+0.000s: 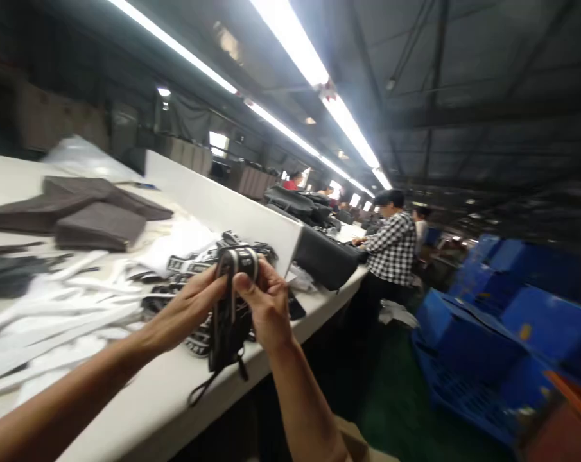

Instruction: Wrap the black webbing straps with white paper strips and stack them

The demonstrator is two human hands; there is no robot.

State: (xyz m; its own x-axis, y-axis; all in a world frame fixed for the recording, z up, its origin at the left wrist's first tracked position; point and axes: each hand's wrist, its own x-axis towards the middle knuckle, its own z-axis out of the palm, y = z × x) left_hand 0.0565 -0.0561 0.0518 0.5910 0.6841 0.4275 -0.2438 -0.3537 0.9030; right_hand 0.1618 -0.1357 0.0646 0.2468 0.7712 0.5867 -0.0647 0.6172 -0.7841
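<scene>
Both my hands are closed on a folded black webbing strap (244,262) with white edge stripes and white lettering. My left hand (203,292) grips its left side. On the right, my right hand (269,300) has its thumb pressed against the strap's near face. A dark length hangs below my fingers, with thin black cord ends at the table's front edge. Behind and beside it lies a heap of similar lettered straps (194,264), partly hidden by my hands. Motion blur softens the details.
White strips (73,321) and dark brown padded pieces (95,221) lie on the white table (140,410) at left. A low white divider (223,202) crosses it. Beyond are black bags (323,256) and a co-worker in a checked shirt (391,247). Blue bins (473,327) stand at right.
</scene>
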